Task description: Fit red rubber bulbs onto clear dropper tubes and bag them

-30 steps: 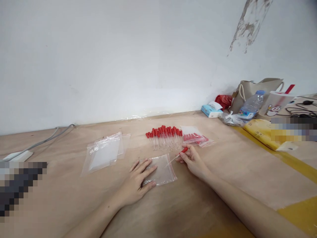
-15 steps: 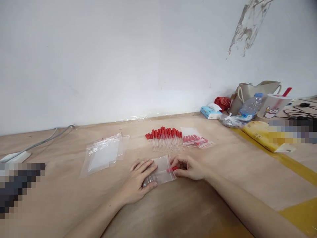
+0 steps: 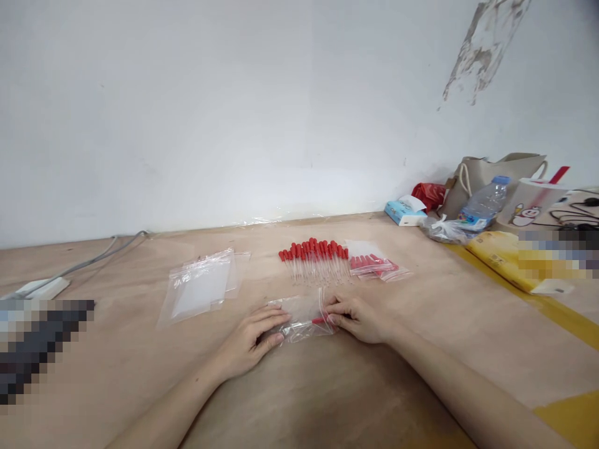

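A clear zip-lock bag (image 3: 299, 304) lies on the table between my hands. In it is a dropper with a red bulb (image 3: 318, 320), its clear stem pointing left. My left hand (image 3: 253, 337) rests at the bag's left end, fingers stretched out over its edge and thumb apart. At the right end, my right hand (image 3: 358, 318) pinches the bag's zip edge beside the red bulb; its fingertips partly hide the opening. Just behind lies a row of several red-bulbed droppers (image 3: 313, 252), next to filled bags (image 3: 374, 265) with red bulbs showing through.
Flat clear bags (image 3: 201, 290) are stacked at the left. Further left are a grey cable (image 3: 103, 252) and a white box (image 3: 44, 290). A tissue pack (image 3: 405, 212), a water bottle (image 3: 484, 202), a plastic cup (image 3: 528, 202) and a yellow packet (image 3: 500, 255) stand or lie at the right.
My left hand has slid left toward the bag's end, its fingers closer together. My right fingers have closed onto the bag's edge, and the red bulb now sits further inside.
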Demonstrator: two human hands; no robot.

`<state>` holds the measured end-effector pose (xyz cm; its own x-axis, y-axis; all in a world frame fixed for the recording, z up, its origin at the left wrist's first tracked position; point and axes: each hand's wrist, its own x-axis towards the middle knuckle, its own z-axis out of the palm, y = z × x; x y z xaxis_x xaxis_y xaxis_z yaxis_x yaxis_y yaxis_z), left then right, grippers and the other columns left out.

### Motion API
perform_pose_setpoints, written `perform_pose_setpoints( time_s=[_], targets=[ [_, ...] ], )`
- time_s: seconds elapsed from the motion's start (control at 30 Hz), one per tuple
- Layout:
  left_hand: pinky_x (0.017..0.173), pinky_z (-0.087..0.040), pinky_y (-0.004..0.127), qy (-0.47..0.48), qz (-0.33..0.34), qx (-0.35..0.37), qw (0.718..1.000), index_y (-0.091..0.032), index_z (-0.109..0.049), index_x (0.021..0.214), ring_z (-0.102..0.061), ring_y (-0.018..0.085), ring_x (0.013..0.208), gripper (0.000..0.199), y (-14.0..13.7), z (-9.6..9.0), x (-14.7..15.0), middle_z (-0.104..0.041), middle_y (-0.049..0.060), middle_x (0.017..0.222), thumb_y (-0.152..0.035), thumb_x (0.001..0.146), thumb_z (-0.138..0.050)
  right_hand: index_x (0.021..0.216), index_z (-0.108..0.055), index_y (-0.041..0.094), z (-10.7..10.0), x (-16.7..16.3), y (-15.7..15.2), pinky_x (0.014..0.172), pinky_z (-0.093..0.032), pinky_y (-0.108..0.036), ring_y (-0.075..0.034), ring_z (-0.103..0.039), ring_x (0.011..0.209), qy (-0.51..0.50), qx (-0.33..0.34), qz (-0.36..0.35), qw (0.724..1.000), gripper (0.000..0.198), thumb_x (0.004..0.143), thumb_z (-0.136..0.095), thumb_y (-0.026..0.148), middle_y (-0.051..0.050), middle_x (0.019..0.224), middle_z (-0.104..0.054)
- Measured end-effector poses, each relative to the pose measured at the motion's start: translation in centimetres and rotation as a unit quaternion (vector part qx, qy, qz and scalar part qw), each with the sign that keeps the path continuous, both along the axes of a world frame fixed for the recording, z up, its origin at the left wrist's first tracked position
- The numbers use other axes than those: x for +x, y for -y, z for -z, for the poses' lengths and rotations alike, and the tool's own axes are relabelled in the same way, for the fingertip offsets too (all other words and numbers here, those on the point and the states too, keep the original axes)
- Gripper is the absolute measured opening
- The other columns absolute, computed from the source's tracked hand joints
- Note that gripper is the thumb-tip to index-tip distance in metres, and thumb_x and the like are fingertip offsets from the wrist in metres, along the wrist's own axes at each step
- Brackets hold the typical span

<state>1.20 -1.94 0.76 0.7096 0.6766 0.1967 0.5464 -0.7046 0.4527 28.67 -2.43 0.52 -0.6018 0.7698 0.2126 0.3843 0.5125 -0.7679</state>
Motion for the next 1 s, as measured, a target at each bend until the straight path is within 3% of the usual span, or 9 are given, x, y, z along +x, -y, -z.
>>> perform_pose_setpoints(
  time_s=[0.1,0.23,0.4,0.6,0.83,0.93,1.0],
  targets=[
    [0.1,-0.032,0.043,-0.002,-0.012,0.011,1.0,-0.025,-0.047,0.122,-0.045,0.021,0.116,0.039,0.1,0.1,-0.1,-0.054,0.005,0.122,-0.035,0.085,-0.046,0.093,-0.061,0.018,0.7,-0.1,-0.1,0.065,-0.042,-0.025,-0.013,-0.053,0.073,-0.047,-0.025,0.048,0.997,0.019,0.082,-0.05,0.029,-0.003,0.082,-0.058],
    [0.102,-0.03,0.045,0.004,-0.037,0.013,0.999,-0.024,-0.047,0.119,-0.046,0.023,0.115,0.042,0.2,0.2,0.0,-0.053,0.006,0.122,-0.039,0.081,-0.051,0.073,-0.057,0.016,1.9,-0.1,-0.5,0.052,-0.039,-0.022,-0.01,-0.049,0.059,-0.105,-0.054,0.144,0.982,0.014,0.075,-0.057,0.029,0.0,0.065,-0.054],
    [0.106,-0.023,0.044,0.014,-0.015,-0.005,1.0,-0.024,-0.05,0.115,-0.048,0.02,0.113,0.036,0.1,0.2,0.1,-0.057,0.004,0.117,-0.037,0.081,-0.051,0.069,-0.057,0.015,1.8,0.4,-0.8,0.055,-0.04,-0.023,-0.01,-0.051,0.059,-0.138,-0.185,0.078,0.97,0.019,0.067,-0.066,0.032,0.0,0.066,-0.057],
    [0.106,-0.021,0.046,-0.014,0.013,-0.002,1.0,-0.028,-0.052,0.118,-0.044,0.02,0.117,0.035,-0.3,0.2,0.0,-0.052,0.004,0.123,-0.036,0.084,-0.048,0.068,-0.056,0.015,1.4,-0.1,-0.6,0.049,-0.035,-0.02,-0.007,-0.045,0.05,-0.129,-0.202,0.09,0.967,0.021,0.063,-0.068,0.032,0.004,0.055,-0.051],
    [0.105,-0.02,0.049,-0.036,0.025,-0.006,0.999,-0.034,-0.052,0.116,-0.04,0.02,0.121,0.031,-0.3,0.0,-0.3,-0.048,0.002,0.128,-0.033,0.086,-0.044,0.076,-0.056,0.016,0.8,0.2,-1.1,0.051,-0.038,-0.021,-0.009,-0.051,0.054,-0.091,-0.159,0.09,0.979,0.013,0.072,-0.058,0.028,0.002,0.061,-0.057],
    [0.104,-0.022,0.049,-0.027,0.019,-0.004,0.999,-0.034,-0.053,0.115,-0.04,0.02,0.12,0.03,-0.1,-0.1,-0.3,-0.049,0.002,0.128,-0.031,0.087,-0.043,0.069,-0.058,0.017,-0.6,0.1,-3.3,0.053,-0.04,-0.023,-0.011,-0.054,0.056,-0.023,-0.049,0.21,0.976,0.009,0.07,-0.058,0.025,0.0,0.061,-0.059],
    [0.104,-0.023,0.049,-0.017,0.014,-0.002,1.0,-0.034,-0.055,0.114,-0.041,0.02,0.119,0.029,-0.1,-0.1,-0.3,-0.05,0.002,0.127,-0.031,0.087,-0.043,0.066,-0.058,0.017,-1.6,-0.5,-5.6,0.057,-0.042,-0.023,-0.012,-0.055,0.059,0.022,0.033,0.3,0.953,0.006,0.067,-0.06,0.022,-0.001,0.063,-0.061]
  ],
)
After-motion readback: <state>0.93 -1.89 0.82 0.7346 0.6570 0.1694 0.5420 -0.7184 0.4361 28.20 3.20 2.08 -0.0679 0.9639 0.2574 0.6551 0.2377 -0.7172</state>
